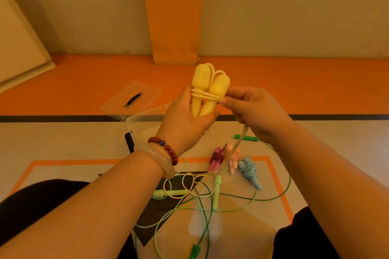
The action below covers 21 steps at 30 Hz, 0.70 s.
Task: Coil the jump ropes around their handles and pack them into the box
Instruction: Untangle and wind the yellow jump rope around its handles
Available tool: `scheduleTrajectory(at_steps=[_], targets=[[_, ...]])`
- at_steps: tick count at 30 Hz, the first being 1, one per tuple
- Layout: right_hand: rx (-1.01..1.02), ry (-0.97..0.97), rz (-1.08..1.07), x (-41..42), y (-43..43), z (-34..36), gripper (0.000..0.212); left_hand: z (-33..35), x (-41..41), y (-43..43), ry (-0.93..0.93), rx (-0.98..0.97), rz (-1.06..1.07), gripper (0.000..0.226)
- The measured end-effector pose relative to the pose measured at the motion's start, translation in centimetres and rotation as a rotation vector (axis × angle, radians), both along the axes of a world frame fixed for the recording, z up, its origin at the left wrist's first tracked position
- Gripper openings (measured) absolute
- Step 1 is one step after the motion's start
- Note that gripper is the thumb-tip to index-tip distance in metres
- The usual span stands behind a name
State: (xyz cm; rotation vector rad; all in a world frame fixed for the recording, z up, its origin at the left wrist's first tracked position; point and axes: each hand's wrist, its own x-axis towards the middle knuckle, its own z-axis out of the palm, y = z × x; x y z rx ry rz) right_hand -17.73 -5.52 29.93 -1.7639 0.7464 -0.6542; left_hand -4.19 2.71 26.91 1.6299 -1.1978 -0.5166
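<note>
My left hand (pixel 185 120) grips two yellow jump-rope handles (pixel 208 88) held side by side and upright, with a few turns of pale yellow rope around their necks. My right hand (pixel 252 109) pinches that rope right beside the handles; the loose rope (pixel 240 143) runs down from it to the floor. The clear plastic box (pixel 143 124) stands on the floor behind my left hand, partly hidden. Three coiled ropes lie on the floor below: a magenta one (pixel 217 159), a pink one (pixel 233 159) and a blue one (pixel 249 169).
The box's clear lid (pixel 132 99) with a black handle lies behind the box. Loose light-green handles (pixel 217 187) and dark-green handles (pixel 246 137) lie among tangled green and yellow rope on the floor. My knees frame the bottom corners. A wall stands ahead.
</note>
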Motion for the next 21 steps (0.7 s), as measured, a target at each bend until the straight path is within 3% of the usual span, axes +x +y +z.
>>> scheduleTrajectory(at_steps=[5,21], targets=[[-0.033,-0.005,-0.010,0.2,0.4,-0.3,0.025,-0.4,-0.4,-0.2,-0.115,0.045,0.022,0.069],[-0.066,0.054,-0.038,0.3,0.1,-0.6,0.021,-0.5,0.5,-0.2,-0.167,0.182,-0.008,0.063]])
